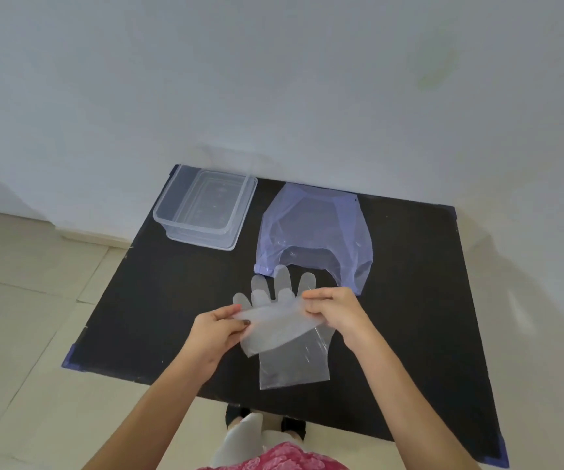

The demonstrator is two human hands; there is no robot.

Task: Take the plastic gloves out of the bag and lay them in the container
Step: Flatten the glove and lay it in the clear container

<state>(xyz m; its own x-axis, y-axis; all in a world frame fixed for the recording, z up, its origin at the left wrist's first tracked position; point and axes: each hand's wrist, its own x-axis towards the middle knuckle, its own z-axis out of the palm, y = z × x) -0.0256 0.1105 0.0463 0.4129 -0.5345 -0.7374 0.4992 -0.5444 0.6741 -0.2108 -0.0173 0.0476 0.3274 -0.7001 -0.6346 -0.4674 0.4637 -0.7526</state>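
Clear plastic gloves (285, 337) lie and hang over the black table (426, 300) near its front middle. One glove is folded across, pinched at its left end by my left hand (218, 330) and at its right end by my right hand (336, 310). Another glove's cuff lies flat beneath it, its fingers pointing toward the bag. The blue see-through plastic bag (311, 228) lies flat just behind the gloves, its mouth facing me. The clear rectangular container (172, 215) stands open at the table's back left corner, with nothing inside that I can see.
A white wall rises right behind the table. Pale floor tiles (19, 317) spread to the left and front. My feet and a pink garment (274, 459) show below the table's front edge.
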